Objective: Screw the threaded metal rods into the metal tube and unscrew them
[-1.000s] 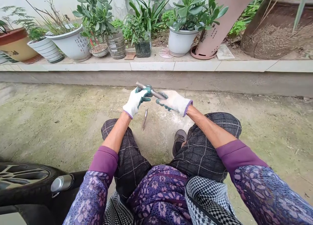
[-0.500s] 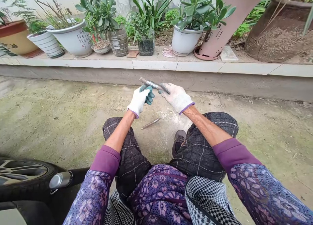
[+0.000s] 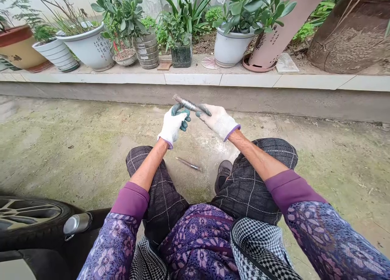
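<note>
Both my hands wear white knit gloves with dark green coated fingers. My right hand (image 3: 217,119) grips the near right end of a brown stick (image 3: 177,97), held slanting over the ground. Shiny thin wire (image 3: 189,105) is wound in many turns around the stick's middle. Just below the stick's left part, my left hand (image 3: 172,124) has its fingers curled and thumb bent in; what they pinch is too fine to make out. Beneath the hands, between my feet, a second thin stick (image 3: 189,164) appears, with a shiny wrapped part towards its right end.
A low tiled ledge (image 3: 191,79) runs across ahead, lined with potted plants, among them a white pot (image 3: 230,48) and a tall pink pot (image 3: 268,48). Left of me stands a vehicle wheel (image 3: 27,215). My shoe (image 3: 224,174) rests on the concrete ground (image 3: 91,150).
The lower stick has turned: its right end pointed up and away, and now points down towards me. My left fingers have shifted slightly; the held stick stays nearly in place.
</note>
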A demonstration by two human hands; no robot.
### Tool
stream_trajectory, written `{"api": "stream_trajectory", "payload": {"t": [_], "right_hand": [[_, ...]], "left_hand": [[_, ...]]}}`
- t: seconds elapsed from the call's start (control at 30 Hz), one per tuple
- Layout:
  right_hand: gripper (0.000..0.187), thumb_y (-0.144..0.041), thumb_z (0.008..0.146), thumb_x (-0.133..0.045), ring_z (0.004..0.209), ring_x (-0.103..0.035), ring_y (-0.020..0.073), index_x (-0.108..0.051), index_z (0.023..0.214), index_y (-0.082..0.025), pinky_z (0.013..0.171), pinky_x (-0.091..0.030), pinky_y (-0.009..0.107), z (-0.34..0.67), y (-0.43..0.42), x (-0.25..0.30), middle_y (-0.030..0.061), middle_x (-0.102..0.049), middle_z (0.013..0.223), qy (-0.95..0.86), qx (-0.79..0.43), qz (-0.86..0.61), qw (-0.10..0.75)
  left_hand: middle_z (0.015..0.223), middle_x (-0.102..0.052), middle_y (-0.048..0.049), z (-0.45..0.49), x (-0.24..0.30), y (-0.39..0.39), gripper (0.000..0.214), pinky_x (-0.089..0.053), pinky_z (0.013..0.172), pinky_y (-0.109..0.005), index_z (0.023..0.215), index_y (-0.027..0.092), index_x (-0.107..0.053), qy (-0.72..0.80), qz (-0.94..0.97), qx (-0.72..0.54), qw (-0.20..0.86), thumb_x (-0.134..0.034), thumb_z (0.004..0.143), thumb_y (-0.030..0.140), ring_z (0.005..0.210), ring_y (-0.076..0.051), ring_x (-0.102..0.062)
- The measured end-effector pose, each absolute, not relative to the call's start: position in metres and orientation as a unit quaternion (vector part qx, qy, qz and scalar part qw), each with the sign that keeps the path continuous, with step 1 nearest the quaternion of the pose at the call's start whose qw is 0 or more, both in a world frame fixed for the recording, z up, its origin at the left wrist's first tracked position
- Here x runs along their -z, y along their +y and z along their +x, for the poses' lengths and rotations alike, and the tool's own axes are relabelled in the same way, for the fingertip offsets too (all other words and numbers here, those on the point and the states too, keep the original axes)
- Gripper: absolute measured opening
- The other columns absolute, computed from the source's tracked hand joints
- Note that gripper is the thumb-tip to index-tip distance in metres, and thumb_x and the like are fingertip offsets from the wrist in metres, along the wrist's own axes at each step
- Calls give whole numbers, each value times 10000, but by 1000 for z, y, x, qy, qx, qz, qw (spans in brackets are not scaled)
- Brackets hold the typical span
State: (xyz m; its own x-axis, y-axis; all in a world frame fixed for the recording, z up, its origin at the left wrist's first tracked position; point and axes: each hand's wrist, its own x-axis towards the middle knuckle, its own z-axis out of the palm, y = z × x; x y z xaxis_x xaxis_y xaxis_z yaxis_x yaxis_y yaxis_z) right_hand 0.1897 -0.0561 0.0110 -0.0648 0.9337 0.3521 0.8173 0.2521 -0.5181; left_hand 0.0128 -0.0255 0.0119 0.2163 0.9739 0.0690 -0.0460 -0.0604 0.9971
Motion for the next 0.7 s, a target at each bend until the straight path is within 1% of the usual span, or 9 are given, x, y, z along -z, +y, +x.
{"api": "stream_trajectory", "payload": {"t": [0.07,0.1,0.2,0.3,0.4,0.47,0.53,0.6,0.7], "right_hand": [[326,-363,936,-511,642,-599,157,-684,1139,-176,586,-478,266,190,-57,-11,53,-704,844,-693,-186,-599,356],[328,-371,929,-516,557,-557,130,-681,1131,-172,509,-455,245,190,-59,-12,40,-686,790,-673,-236,-595,370],[303,-375,905,-554,426,-456,78,-669,1079,-156,365,-373,197,189,-65,-16,9,-630,687,-620,-357,-573,401],[280,-397,876,-616,402,-446,68,-658,976,-139,322,-361,184,189,-71,-21,-2,-596,639,-593,-442,-537,405],[330,-464,841,-666,401,-456,73,-632,890,-140,302,-367,193,191,-76,-25,0,-593,637,-569,-521,-485,411],[369,-501,820,-686,408,-464,74,-623,875,-142,296,-365,193,192,-79,-25,2,-597,643,-550,-563,-452,420],[391,-516,807,-699,412,-472,74,-622,871,-138,294,-365,191,194,-80,-24,2,-601,644,-536,-590,-433,421],[399,-518,805,-702,406,-472,74,-626,872,-132,291,-365,192,195,-80,-22,1,-600,635,-532,-603,-424,418],[398,-507,821,-690,388,-457,76,-636,907,-122,287,-363,200,194,-80,-20,-5,-591,613,-530,-614,-410,417]], "left_hand": [[667,-653,8,11,-14,-26,358,-402,420,-188,1152,121,-610,396,557,-480,550,-652,808,210,428,-69,-515],[672,-654,5,10,-15,-26,325,-408,423,-191,1118,115,-619,389,557,-483,552,-647,808,206,434,-70,-520],[667,-646,2,6,-16,-27,222,-415,422,-194,988,113,-633,367,567,-480,560,-664,810,242,439,-69,-526],[666,-644,-7,4,-18,-27,263,-421,418,-201,927,121,-631,329,582,-458,586,-675,841,366,442,-78,-539],[684,-657,-18,3,-18,-25,344,-429,417,-208,984,120,-638,307,587,-440,606,-589,910,452,431,-80,-538],[683,-663,-21,2,-18,-23,353,-428,409,-210,1042,110,-642,296,590,-438,610,-518,952,428,425,-82,-538],[684,-668,-18,1,-18,-22,350,-430,406,-208,1102,102,-644,288,590,-443,610,-487,970,385,427,-83,-544],[690,-674,-12,1,-19,-23,359,-434,411,-205,1161,102,-641,281,589,-448,611,-506,963,369,435,-82,-552],[688,-674,-4,0,-20,-26,411,-431,409,-210,1209,104,-635,262,587,-449,620,-582,919,391,445,-88,-561]]}}
